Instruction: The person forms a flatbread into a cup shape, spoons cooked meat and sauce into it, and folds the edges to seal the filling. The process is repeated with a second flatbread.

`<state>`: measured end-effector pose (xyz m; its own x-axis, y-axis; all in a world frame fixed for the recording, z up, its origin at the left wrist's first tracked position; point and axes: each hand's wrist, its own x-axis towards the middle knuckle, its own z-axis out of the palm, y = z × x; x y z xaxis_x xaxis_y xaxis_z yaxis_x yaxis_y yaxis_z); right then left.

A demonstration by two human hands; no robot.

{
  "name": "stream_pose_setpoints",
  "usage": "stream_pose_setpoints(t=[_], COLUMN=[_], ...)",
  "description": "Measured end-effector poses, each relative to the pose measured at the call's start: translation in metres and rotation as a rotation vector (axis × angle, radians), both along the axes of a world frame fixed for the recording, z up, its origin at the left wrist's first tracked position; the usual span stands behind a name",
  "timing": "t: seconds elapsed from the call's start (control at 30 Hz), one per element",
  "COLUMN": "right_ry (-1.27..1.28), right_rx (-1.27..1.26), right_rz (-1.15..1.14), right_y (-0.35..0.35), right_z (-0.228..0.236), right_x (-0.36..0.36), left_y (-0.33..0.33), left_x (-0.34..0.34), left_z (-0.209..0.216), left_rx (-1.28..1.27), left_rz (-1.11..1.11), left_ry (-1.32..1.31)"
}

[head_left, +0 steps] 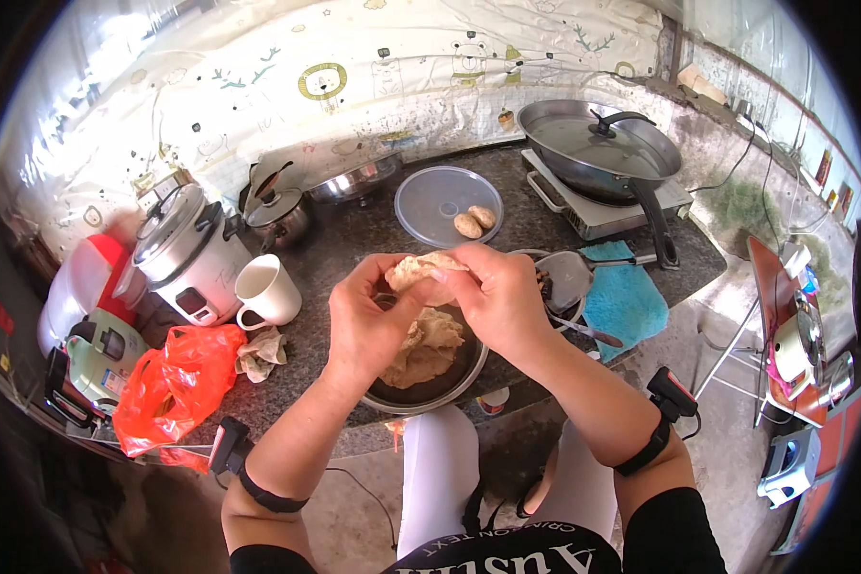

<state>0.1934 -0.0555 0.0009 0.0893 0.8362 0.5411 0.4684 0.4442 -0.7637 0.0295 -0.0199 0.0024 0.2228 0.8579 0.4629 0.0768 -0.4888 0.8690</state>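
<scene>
My left hand (362, 311) and my right hand (502, 297) meet in front of me, fingers closed round a small flattened piece of pale brown dough (413, 272). Below them stands a metal bowl (416, 408), where a larger, rough lump of the same dough (430, 356) lies. My hands hide the bowl's far side. Just beyond them is a round, translucent plastic lid (430, 206), with two small oval dough pieces (475, 222) resting at its right side.
A lidded wok (593, 158) sits on a stove at far right, its handle pointing toward me. A blue cloth (627, 311) and a bowl with a spatula (566, 279) are right of my hands. Leftward are a white mug (268, 292), rice cooker (187, 253) and red plastic bag (182, 383).
</scene>
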Motion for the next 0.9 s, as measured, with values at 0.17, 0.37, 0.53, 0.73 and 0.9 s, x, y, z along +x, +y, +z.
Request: stream_pose_setpoints(t=[0.17, 0.37, 0.53, 0.73, 0.9], right_ry=[-0.028, -0.166, -0.148, -0.18, -0.154], right_rx=[0.293, 0.188, 0.208, 0.289, 0.019], right_rz=[0.059, 0.01, 0.032, 0.033, -0.027], right_y=[0.005, -0.002, 0.002, 0.001, -0.006], right_z=[-0.001, 0.002, -0.001, -0.001, 0.001], right_x=[-0.004, 0.003, 0.003, 0.0, 0.004], left_y=[0.003, 0.0, 0.005, 0.001, -0.005], left_x=[-0.008, -0.004, -0.007, -0.008, 0.0], left_z=[0.004, 0.002, -0.002, 0.001, -0.001], left_rx=[0.056, 0.117, 0.058, 0.209, 0.241], left_rz=[0.033, 0.069, 0.005, 0.026, 0.098], left_ry=[0.21, 0.195, 0.007, 0.175, 0.084])
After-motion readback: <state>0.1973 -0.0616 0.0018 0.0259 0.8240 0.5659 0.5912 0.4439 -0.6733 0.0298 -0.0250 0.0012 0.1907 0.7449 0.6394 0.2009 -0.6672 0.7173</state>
